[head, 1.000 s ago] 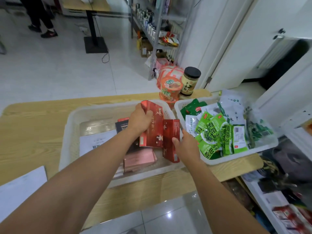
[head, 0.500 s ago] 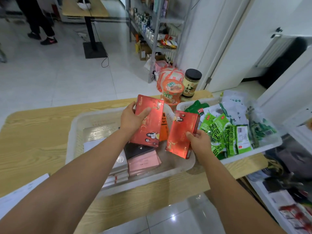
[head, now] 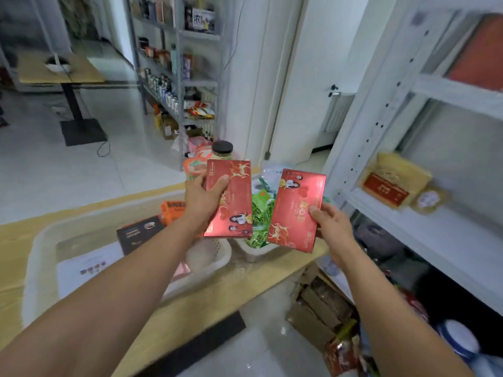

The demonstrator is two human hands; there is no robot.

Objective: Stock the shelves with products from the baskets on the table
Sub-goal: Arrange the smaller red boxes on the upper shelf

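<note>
Holding one red box in each grip, both lifted above the tabletop (head: 217, 295).

Left grip (head: 201, 202): clasps the left red box (head: 236, 202), thumb across the front, fingers behind. The box is upright, long edge vertical.

Right grip (head: 333, 227): pinches the right red box (head: 294, 210) at its lower right edge, thumb on the face. The box is tilted, top leaning right.

The boxes are apart, with a clear gap between them.

Print on both: gold deer figures, a small photo of people, gold script. The deer sit at the top on the left box and at the bottom on the right. Characters too blurred to read.

Under the left forearm is a white basket (head: 38, 240) holding a printed sheet (head: 89, 265), a black box (head: 138, 235) and an orange box (head: 172, 210); their text is not legible. Green packets (head: 261, 213) show through the gap, in a second basket (head: 255, 251) just beside the first.

The tabletop edge runs diagonally under both forearms, with open floor on the near side.

Behind the left box stands a jar with a black lid (head: 222, 151).

To the right is a white shelf unit (head: 435, 240). A yellow box with a red label (head: 392, 183) sits at the back of its middle board, with open surface in front. The label is unreadable.

A far grey rack (head: 179, 77) carries bottles and cartons.
</note>
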